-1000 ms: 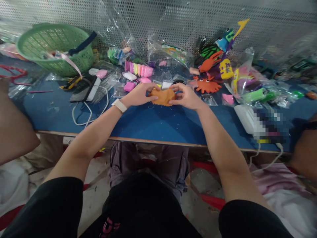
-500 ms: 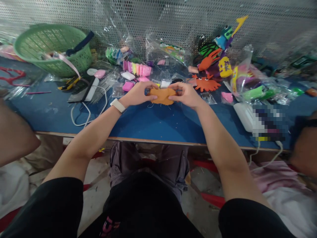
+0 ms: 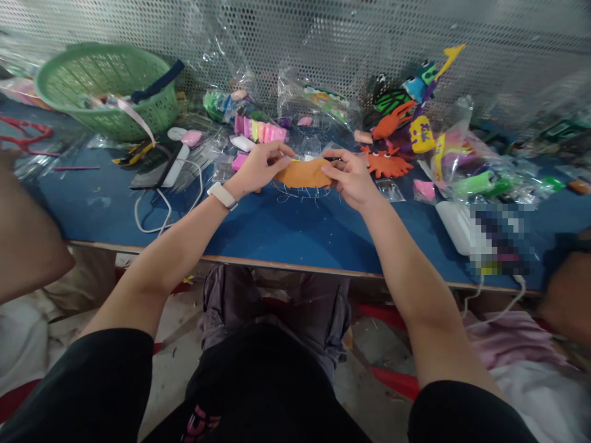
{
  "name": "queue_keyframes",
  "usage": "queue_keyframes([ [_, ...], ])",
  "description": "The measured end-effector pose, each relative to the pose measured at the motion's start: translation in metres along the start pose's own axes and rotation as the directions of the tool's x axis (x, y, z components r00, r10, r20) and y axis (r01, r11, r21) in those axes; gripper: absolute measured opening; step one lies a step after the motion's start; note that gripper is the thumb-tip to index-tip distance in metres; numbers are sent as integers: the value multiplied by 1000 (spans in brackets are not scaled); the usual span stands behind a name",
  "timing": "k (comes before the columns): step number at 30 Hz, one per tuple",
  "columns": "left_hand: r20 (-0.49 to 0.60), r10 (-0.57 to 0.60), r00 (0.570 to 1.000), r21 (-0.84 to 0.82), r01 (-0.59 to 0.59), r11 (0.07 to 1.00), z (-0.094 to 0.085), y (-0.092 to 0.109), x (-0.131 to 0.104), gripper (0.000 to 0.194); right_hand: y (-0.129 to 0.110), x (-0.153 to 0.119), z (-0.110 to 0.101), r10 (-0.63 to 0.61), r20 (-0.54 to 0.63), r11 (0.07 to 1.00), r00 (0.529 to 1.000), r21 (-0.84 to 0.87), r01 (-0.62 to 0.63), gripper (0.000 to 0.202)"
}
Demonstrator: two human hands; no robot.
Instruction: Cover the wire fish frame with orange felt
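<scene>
Head view: over the blue tabletop [image 3: 295, 237], an orange piece [image 3: 305, 174] is being held between the left hand [image 3: 258, 169] and the right hand [image 3: 354, 179], near the middle of the scene. Its left end is being grasped by the fingers of the left hand, the thumb lying at the upper corner and some fingertips being hidden behind. Its right end is being pinched by the fingers of the right hand, the thumb being pressed on the near face while the grip behind is being screened. Whether the lower edge is touching the tabletop cannot be told. Thin pale threads [image 3: 302, 197] are showing just below; how they are attached is too fine to be made out. A bright pink block [image 3: 239, 162] is being partly covered by the left hand. Beyond the right hand, an orange crab figure [image 3: 390, 163] is lying. Farther left, a green basket [image 3: 159, 111] is standing, its contents being mostly concealed. Beside a white box [image 3: 452, 229] at right, something is being obscured by pixelation. Another person's arm [image 3: 32, 246] is being cut off by the left edge.
</scene>
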State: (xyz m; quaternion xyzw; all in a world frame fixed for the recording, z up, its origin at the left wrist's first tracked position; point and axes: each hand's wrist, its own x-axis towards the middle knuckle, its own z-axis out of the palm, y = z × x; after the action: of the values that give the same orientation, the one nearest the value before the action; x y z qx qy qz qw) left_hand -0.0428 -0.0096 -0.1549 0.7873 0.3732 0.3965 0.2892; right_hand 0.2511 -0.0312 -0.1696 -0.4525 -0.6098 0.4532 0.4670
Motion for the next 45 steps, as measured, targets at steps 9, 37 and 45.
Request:
queue_keyframes([
  [9, 45, -14, 999, -43, 16, 999, -19, 1, 2, 24, 0, 0, 12, 18, -8, 1000, 1000, 0, -18, 67],
  [37, 257, 65, 964, 158, -108, 981, -48, 3, -2, 8, -5, -11, 7, -63, 27, 967, 998, -248, 67, 69],
  [45, 315, 72, 946, 184, -135, 974, -50, 0, -2, 24, 4, -6, -2, -186, 44, 905, 982, -380, 188, 66],
])
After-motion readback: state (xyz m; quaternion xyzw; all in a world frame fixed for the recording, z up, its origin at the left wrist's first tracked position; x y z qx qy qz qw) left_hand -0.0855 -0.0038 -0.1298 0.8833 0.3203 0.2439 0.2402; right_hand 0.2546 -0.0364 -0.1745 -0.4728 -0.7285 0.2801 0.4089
